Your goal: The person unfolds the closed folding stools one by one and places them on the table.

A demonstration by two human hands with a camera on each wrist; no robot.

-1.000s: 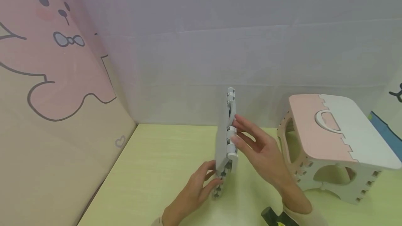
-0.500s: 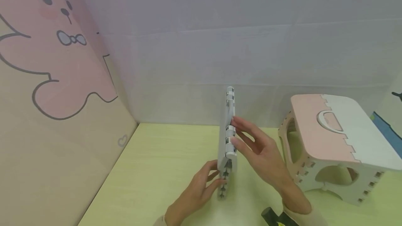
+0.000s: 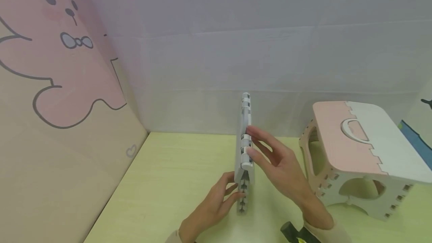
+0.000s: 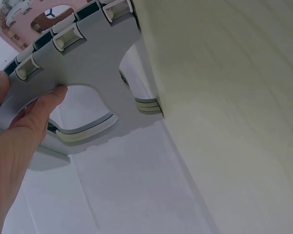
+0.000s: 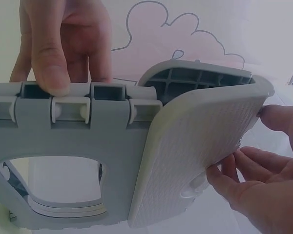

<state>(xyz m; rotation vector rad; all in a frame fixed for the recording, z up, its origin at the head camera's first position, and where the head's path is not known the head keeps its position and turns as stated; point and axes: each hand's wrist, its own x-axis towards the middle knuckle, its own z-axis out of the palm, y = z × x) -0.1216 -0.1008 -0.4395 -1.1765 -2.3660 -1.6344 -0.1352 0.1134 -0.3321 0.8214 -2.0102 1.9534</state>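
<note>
A grey and white folding step stool (image 3: 239, 156), partly folded, stands nearly edge-on to me in the head view. My left hand (image 3: 214, 205) grips its near lower part, thumb on the row of hinges. In the left wrist view that hand (image 4: 19, 141) has a finger at the cut-out of the grey leg panel (image 4: 95, 53). Higher up, my right hand (image 3: 283, 168) pinches the hinged edge of the top, thumb and fingers spread along it. The right wrist view shows this hand (image 5: 268, 180) at the edge of the textured top panel (image 5: 185, 141).
To the right, an unfolded pink and white step stool (image 3: 337, 145) stands on the pale yellow-green tabletop (image 3: 168, 168). A dark object (image 3: 298, 233) with a yellow mark is beside the right sleeve. A white sheet (image 3: 202, 111) hangs behind, a printed one (image 3: 74, 85) on the left.
The grey stool's lower end and my left hand have shifted slightly right, so the stool stands more upright in view. Both hands keep their holds. The view itself has shifted a little.
</note>
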